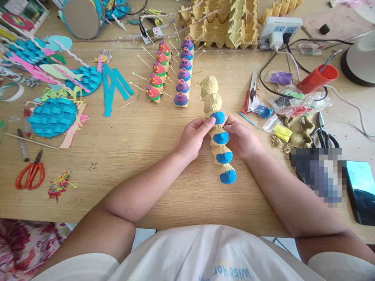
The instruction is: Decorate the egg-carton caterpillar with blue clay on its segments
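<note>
A strip of egg-carton cups is held between my two hands over the table. Several of its nearer cups carry blue clay on one side; the two farthest are bare, tan pulp. My left hand grips the strip from the left, its thumb on the third cup's blue clay. From the right, my right hand holds the same strip, with some fingers hidden behind it. Beyond stand two finished-looking caterpillar rows, one red and green, one purple and blue, with pins sticking out.
Whole egg cartons and a power strip lie at the back. On the right are a utility knife, bagged clay, a red cup, black scissors and a phone. Red-handled scissors and woven blue paper lie left.
</note>
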A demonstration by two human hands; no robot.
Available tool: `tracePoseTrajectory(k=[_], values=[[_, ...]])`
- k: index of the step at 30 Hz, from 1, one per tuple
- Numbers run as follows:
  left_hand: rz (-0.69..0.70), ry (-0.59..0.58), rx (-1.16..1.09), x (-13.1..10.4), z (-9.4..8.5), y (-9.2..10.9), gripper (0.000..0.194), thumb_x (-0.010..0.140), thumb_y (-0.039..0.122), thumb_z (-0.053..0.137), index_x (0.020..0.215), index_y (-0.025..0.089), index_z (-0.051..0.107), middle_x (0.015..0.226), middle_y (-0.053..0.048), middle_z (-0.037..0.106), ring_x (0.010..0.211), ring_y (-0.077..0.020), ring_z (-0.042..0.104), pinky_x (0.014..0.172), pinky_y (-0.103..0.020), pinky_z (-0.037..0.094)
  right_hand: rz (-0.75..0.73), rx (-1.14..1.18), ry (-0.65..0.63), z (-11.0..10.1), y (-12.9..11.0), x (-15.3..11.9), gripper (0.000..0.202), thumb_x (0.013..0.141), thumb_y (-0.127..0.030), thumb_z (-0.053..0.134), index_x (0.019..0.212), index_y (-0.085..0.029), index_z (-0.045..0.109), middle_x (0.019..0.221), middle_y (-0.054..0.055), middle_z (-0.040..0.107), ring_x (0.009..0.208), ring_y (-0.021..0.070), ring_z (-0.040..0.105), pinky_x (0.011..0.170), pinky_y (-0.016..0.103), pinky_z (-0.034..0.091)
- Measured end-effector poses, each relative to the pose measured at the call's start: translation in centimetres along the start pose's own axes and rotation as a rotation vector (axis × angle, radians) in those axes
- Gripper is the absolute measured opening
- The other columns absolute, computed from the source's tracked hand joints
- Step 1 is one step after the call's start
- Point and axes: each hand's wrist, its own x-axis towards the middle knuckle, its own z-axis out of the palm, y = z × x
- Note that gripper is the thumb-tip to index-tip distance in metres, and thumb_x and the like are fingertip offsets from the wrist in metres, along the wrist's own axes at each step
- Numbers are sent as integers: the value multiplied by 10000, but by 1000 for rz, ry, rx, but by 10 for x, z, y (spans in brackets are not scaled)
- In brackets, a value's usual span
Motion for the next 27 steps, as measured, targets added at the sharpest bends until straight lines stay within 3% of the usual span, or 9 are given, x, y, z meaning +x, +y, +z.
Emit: tracePoseTrajectory(k=[4, 8, 13, 19, 27], values=[[-31, -22, -61, -3, 6, 9, 454, 903, 542, 990, 799, 181, 736, 697, 47, 703, 638, -85, 643, 660, -234, 525, -37, 17, -21, 0, 0, 0, 373, 817, -477, 984, 876, -240, 701, 809, -9, 700, 725, 174, 645, 741, 337, 603], [-52, -10, -50, -5, 10, 13, 524, 886, 608, 987, 773, 175, 716, 665, 57, 663, 600, -64, 599, 644, -224, 507, -81, 7, 12, 1, 1, 0, 503, 741, -555, 1091, 887, -236, 730, 799, -30, 720, 699, 146, 654, 724, 310, 612], [-45, -29, 9, -2, 8, 11, 593, 823, 706, 996, 727, 211, 685, 641, 36, 658, 595, -96, 586, 603, -255, 489, -114, -31, 99, 3, 3, 1, 557, 648, -583, 1140, 834, -244, 739, 794, -25, 754, 700, 155, 682, 701, 312, 633], [-8, -53, 16, 0, 2, 4, 563, 801, 667, 1025, 739, 201, 716, 678, 39, 645, 615, -90, 568, 625, -263, 474, -183, -132, 180, 2, 7, 1, 566, 650, -668, 1115, 776, -247, 757, 742, -13, 750, 646, 157, 642, 628, 318, 595], [-14, -46, 12, 0, 2, 5, 575, 779, 657, 1044, 721, 204, 695, 660, 39, 656, 596, -90, 584, 612, -260, 488, -155, -81, 118, 4, 2, 0, 595, 628, -666, 1126, 776, -236, 743, 724, -28, 711, 644, 139, 632, 635, 301, 598]])
